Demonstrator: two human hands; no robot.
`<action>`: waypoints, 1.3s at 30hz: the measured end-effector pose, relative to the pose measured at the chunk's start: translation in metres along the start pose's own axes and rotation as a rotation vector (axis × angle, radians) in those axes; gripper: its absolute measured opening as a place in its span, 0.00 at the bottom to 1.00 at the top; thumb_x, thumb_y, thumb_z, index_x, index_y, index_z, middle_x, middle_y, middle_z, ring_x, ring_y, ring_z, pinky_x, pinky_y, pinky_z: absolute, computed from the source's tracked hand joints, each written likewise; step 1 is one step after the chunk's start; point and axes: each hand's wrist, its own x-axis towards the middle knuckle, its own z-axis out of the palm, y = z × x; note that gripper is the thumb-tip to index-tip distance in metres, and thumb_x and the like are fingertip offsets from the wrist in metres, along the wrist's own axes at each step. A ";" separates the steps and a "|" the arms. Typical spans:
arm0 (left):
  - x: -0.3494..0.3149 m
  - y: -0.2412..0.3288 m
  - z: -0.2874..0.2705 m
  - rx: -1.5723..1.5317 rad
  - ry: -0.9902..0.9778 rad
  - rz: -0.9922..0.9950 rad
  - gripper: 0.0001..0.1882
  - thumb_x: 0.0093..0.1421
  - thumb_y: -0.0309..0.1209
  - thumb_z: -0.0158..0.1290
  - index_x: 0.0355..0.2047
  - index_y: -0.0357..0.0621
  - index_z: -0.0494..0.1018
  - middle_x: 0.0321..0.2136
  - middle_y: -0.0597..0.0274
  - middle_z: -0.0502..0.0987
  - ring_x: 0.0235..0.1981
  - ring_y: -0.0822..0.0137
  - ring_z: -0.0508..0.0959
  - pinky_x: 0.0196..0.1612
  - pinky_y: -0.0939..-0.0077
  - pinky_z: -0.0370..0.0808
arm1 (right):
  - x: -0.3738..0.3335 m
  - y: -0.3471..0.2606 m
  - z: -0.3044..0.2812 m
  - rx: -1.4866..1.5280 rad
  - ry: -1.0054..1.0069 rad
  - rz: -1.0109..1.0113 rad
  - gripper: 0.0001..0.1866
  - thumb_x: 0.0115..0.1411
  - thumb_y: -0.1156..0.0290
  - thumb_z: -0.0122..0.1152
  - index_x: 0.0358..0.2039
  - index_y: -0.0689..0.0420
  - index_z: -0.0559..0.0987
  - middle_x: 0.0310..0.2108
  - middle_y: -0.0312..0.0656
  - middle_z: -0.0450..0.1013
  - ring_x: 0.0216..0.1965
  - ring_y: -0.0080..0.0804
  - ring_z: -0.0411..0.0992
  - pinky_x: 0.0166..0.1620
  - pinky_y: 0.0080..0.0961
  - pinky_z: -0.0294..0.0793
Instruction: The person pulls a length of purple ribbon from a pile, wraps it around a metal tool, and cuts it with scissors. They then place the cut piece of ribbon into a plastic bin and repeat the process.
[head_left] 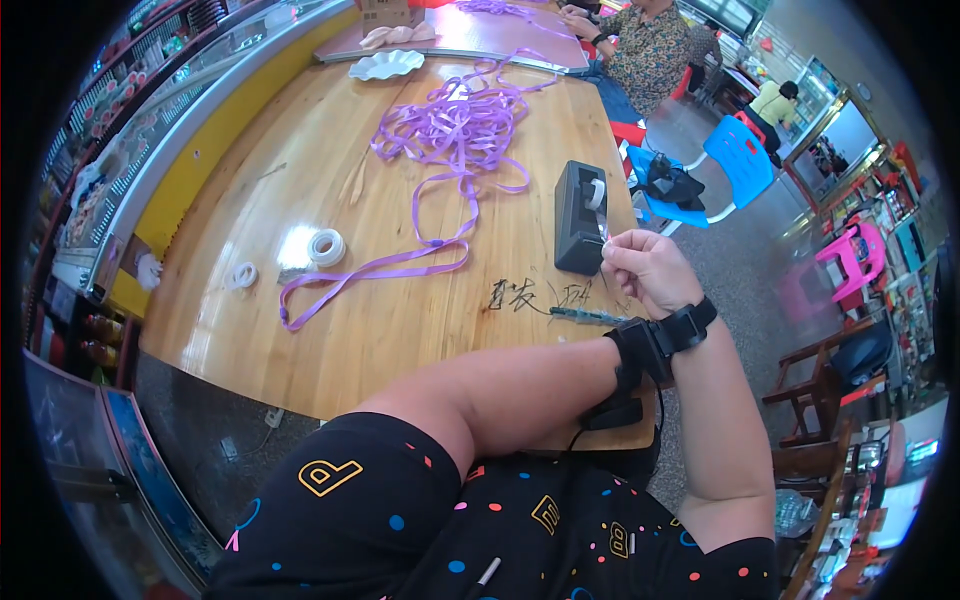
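Note:
My right hand is at the table's right edge, its fingers pinched on the clear tape end coming off a black tape dispenser. My left forearm lies across the near table edge, and its wrist with a black strap ends under my right wrist, so my left hand is hidden. A thin dark-green strip lies on the wood just in front of that wrist. A long purple ribbon is heaped at mid-table, with a loop trailing toward me.
The wooden table holds two white tape rolls at the left and a white scalloped plate at the far end. Another person sits at the far right. A blue chair holding a black bag stands to the right.

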 end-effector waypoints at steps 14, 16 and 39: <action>0.003 0.013 -0.013 -0.001 -0.040 -0.075 0.09 0.54 0.26 0.47 0.36 0.47 0.72 0.33 0.60 0.76 0.36 0.64 0.76 0.39 0.72 0.73 | 0.004 0.018 -0.008 0.110 -0.083 0.165 0.03 0.56 0.73 0.60 0.28 0.56 0.74 0.20 0.34 0.73 0.16 0.16 0.65 0.18 0.14 0.63; 0.006 0.015 -0.013 0.015 -0.047 -0.084 0.09 0.54 0.26 0.47 0.36 0.47 0.72 0.33 0.60 0.76 0.37 0.64 0.76 0.40 0.72 0.73 | 0.004 0.019 -0.008 0.087 -0.077 0.173 0.03 0.55 0.74 0.60 0.28 0.56 0.75 0.20 0.34 0.73 0.16 0.16 0.65 0.18 0.14 0.63; -0.014 0.030 -0.055 -0.102 -0.125 -0.166 0.12 0.55 0.27 0.47 0.40 0.50 0.73 0.38 0.58 0.76 0.41 0.62 0.76 0.44 0.69 0.72 | 0.024 0.028 -0.010 -0.048 -0.017 0.164 0.03 0.52 0.79 0.60 0.23 0.58 0.75 0.17 0.37 0.72 0.13 0.17 0.64 0.15 0.14 0.62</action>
